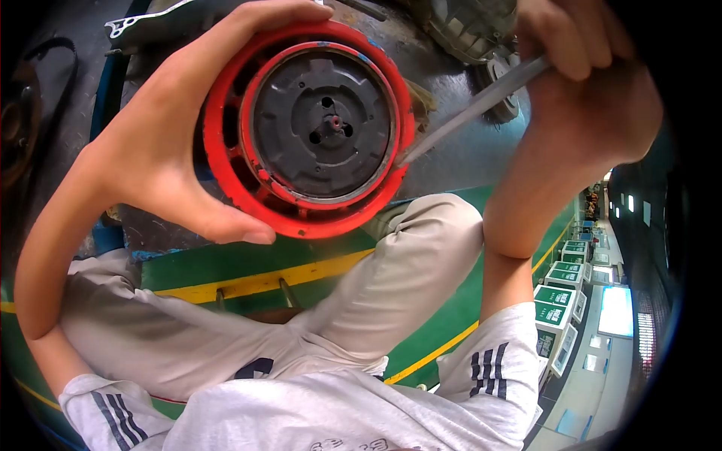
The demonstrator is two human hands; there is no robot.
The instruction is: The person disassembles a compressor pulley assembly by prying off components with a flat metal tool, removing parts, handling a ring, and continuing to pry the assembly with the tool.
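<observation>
My left hand [150, 161] spans a round red metal housing [222, 143], fingers over its top edge and thumb along its lower rim. Inside the red ring sits a black disc [289, 113] with several holes around a small centre shaft. My right hand [571, 45] is closed on a long grey bar-shaped tool [481, 105], held at a slant. Its tapered tip meets the lower right rim of the housing, near the gap beside the black disc. The fist hides the tool's upper end.
A dark metal workbench [451, 161] lies under the housing. A cast metal casing [459, 30] and a gear-like part [500, 90] stand at the back right, a silver bracket [143, 24] at the back left. Green-and-white boxes [556, 301] line the right side.
</observation>
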